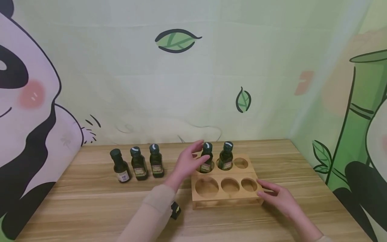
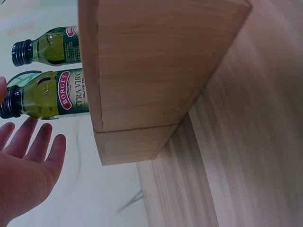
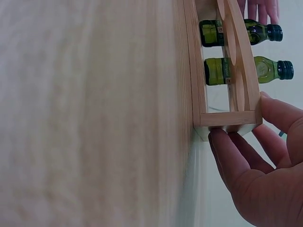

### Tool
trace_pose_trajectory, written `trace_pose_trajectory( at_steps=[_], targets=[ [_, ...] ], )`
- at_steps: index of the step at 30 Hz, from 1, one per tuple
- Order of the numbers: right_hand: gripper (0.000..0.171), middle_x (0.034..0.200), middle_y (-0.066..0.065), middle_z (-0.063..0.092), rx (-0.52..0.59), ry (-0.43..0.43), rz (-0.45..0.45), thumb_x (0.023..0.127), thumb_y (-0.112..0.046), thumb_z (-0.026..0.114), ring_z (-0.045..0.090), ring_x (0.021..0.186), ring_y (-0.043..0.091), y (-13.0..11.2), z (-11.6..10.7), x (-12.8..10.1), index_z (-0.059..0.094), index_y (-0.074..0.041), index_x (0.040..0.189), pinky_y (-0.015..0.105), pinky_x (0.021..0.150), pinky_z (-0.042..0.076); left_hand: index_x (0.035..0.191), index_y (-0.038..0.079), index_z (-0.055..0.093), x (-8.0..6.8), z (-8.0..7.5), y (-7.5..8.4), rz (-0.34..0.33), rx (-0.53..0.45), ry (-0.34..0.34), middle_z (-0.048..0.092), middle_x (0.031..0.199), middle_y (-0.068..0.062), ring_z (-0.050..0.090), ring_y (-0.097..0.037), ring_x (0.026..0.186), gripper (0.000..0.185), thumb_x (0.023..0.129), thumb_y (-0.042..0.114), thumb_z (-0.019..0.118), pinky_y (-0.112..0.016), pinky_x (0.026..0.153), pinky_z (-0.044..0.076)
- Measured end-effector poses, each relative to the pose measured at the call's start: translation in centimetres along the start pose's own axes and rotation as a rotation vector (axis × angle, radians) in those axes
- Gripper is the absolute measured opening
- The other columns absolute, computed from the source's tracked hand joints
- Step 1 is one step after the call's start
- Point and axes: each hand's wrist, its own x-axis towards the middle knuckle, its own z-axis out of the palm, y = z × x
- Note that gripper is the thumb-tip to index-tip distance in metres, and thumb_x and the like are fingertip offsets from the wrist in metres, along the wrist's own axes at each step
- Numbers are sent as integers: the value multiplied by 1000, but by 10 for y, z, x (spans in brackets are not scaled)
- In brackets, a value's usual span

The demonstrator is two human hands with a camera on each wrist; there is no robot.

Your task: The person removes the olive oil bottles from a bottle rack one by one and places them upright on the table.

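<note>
A two-tier wooden bottle rack (image 1: 225,176) with round holes stands on the table. Two small olive oil bottles with dark caps, the left one (image 1: 207,167) and the middle one (image 1: 225,159), stand upright in its back row. My left hand (image 1: 186,163) is beside the left bottle, thumb in front of it and fingers spread loosely around its upper part. In the left wrist view those fingers are extended close to the bottle (image 2: 52,97), not curled round it. My right hand (image 1: 281,200) grips the rack's right end, thumb on the top edge and fingers against the side (image 3: 232,118).
Left of the rack, three similar bottles stand in a row: one (image 1: 121,168) with a white label, then a second (image 1: 139,164) and a third (image 1: 156,162). A small black object (image 1: 175,210) lies partly hidden under my left sleeve. A printed cloth backdrop (image 1: 121,67) hangs behind the table.
</note>
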Motion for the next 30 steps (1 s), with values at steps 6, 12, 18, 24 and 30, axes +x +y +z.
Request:
trace_pose_trajectory(
  at_steps=[6, 12, 18, 24, 30],
  targets=[
    [56, 143, 25, 49, -4, 6, -8, 91, -20, 74, 61, 114, 35, 1, 1, 1, 54, 1, 139, 31, 90, 53, 144, 8, 51, 6, 5, 0, 40, -26, 3, 62, 131, -17, 56, -30, 123, 56, 92, 14, 72, -48, 100, 47],
    [56, 143, 24, 49, -8, -5, -20, 92, -20, 73, 59, 116, 36, 2, 0, 1, 53, 3, 139, 24, 85, 52, 143, 9, 52, 8, 10, 1, 34, -64, 16, 63, 128, -19, 59, -31, 119, 54, 93, 7, 70, -44, 97, 51],
    [56, 142, 26, 49, -18, -19, -27, 92, -20, 73, 60, 115, 36, 1, 1, 0, 53, 4, 139, 23, 83, 53, 140, 9, 57, 9, 12, 1, -6, -106, 51, 65, 124, -19, 63, -33, 112, 50, 92, 5, 70, -43, 92, 54],
    [57, 143, 25, 48, -31, -17, -14, 92, -21, 73, 59, 116, 36, 1, 0, 1, 53, 2, 140, 24, 84, 53, 135, 9, 62, 8, 13, 0, -29, -167, 82, 67, 120, -18, 64, -33, 109, 47, 89, 4, 73, -43, 92, 54],
    [56, 143, 27, 48, -20, -20, -25, 92, -20, 72, 61, 114, 35, 2, 0, 0, 52, 4, 139, 25, 83, 54, 132, 12, 64, 7, 13, 0, -36, -208, 94, 68, 120, -17, 64, -31, 110, 46, 88, 5, 74, -43, 93, 53]
  ],
)
